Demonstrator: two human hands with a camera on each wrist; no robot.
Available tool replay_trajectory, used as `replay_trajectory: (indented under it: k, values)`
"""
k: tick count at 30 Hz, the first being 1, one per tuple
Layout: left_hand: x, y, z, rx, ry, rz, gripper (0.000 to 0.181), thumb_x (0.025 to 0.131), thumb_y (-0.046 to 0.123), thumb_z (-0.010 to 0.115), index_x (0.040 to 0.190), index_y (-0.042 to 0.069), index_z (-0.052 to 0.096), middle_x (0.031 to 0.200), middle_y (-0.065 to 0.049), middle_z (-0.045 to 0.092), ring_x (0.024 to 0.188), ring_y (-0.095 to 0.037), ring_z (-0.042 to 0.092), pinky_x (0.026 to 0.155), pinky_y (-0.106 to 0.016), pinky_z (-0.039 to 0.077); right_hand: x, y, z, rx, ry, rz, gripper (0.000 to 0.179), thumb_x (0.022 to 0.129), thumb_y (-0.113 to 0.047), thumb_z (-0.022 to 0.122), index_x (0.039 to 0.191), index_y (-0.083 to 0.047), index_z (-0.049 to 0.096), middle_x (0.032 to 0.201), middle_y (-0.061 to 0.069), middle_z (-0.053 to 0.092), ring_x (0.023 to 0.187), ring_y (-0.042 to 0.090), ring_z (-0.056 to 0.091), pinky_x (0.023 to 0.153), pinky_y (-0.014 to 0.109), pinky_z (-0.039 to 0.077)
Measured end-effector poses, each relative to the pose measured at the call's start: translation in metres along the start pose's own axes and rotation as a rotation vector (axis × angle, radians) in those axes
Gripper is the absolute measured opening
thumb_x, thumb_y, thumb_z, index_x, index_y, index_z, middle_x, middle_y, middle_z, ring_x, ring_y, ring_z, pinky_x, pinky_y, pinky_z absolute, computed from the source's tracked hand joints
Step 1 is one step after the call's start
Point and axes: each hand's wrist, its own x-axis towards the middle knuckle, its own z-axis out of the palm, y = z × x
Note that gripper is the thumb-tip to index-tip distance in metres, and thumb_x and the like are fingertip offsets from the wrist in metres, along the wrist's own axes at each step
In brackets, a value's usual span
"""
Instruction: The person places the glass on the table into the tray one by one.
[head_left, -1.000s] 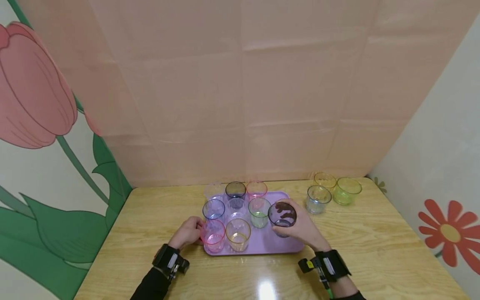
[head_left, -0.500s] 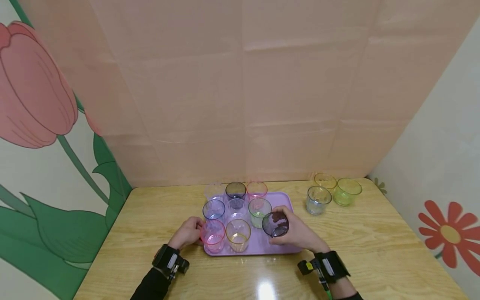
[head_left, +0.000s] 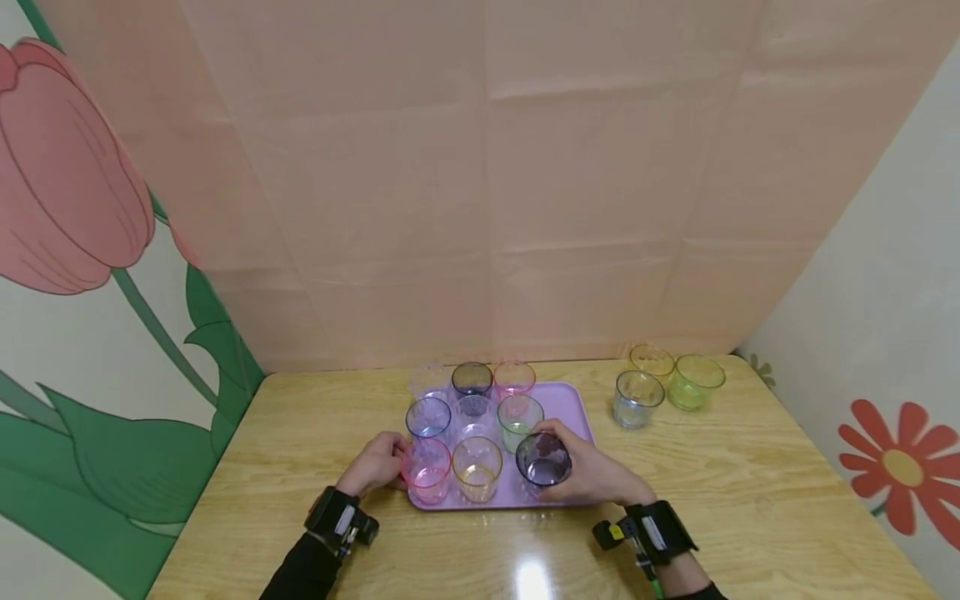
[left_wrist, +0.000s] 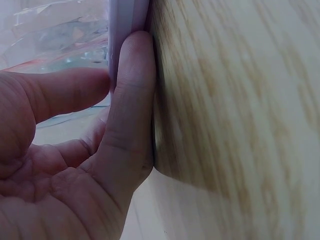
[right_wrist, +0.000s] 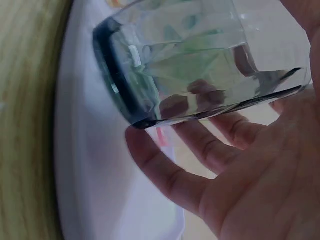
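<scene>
My right hand (head_left: 588,471) holds a dark-tinted glass cup (head_left: 543,460) by its side, thumb and fingers around it. In the right wrist view the cup (right_wrist: 180,65) tilts close over the tray, fingers behind its wall. The cup is at the front right of the purple tray (head_left: 570,408), beside a yellow-rimmed cup (head_left: 476,471) and a green-tinted cup (head_left: 519,422). At the tray's left edge my left hand (head_left: 375,464) pinches the rim. Its thumb lies on the tray edge and a finger runs underneath, against the table. Nearest that hand stands a pink-rimmed cup (head_left: 427,472).
More cups fill the tray's left and back, among them a blue-rimmed cup (head_left: 428,419), a dark cup (head_left: 472,380) and a red-rimmed cup (head_left: 514,377). Off the tray, a clear cup (head_left: 637,400), a green cup (head_left: 694,383) and an amber-rimmed cup (head_left: 651,360) stand back right.
My right hand has brought the dark cup left and toward the front of the tray, next to the yellow-rimmed cup. The left hand stays on the tray's edge.
</scene>
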Motion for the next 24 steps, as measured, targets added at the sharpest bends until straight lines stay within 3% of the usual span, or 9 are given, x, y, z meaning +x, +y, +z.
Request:
replay_trajectory:
  k: [11,18,24]
  values:
    - [0.0002,0.0006,-0.0004,0.009,-0.003,-0.003,0.024,0.078,-0.021,0.049,0.096,-0.008,0.059,0.082,-0.012,0.055,0.065,-0.021,0.059,0.056,-0.034,0.063,0.0022,-0.0079,0.008,-0.05,0.006,0.074,0.086,0.066,-0.023,0.094,0.128,-0.003,0.039,0.125,0.015,0.058,0.116,0.032,0.058,0.105,0.051,0.05]
    - [0.0008,0.0018,-0.0002,0.013,-0.004,-0.008,0.025,0.077,-0.021,0.049,0.096,-0.008,0.059,0.082,-0.012,0.055,0.064,-0.02,0.059,0.055,-0.032,0.063,0.002,-0.0091,0.0069,-0.122,0.036,0.156,0.091,0.064,-0.031,0.095,0.132,-0.004,0.04,0.127,0.016,0.057,0.116,0.032,0.059,0.103,0.054,0.051]
    - [0.0013,0.0014,-0.0005,0.003,-0.003,-0.001,0.025,0.077,-0.021,0.048,0.096,-0.009,0.058,0.082,-0.012,0.054,0.064,-0.019,0.058,0.055,-0.032,0.063,0.0018,-0.0084,0.0064,-0.167,0.021,0.155,0.091,0.065,-0.032,0.094,0.134,0.001,0.044,0.126,0.016,0.058,0.115,0.033,0.059,0.102,0.053,0.052]
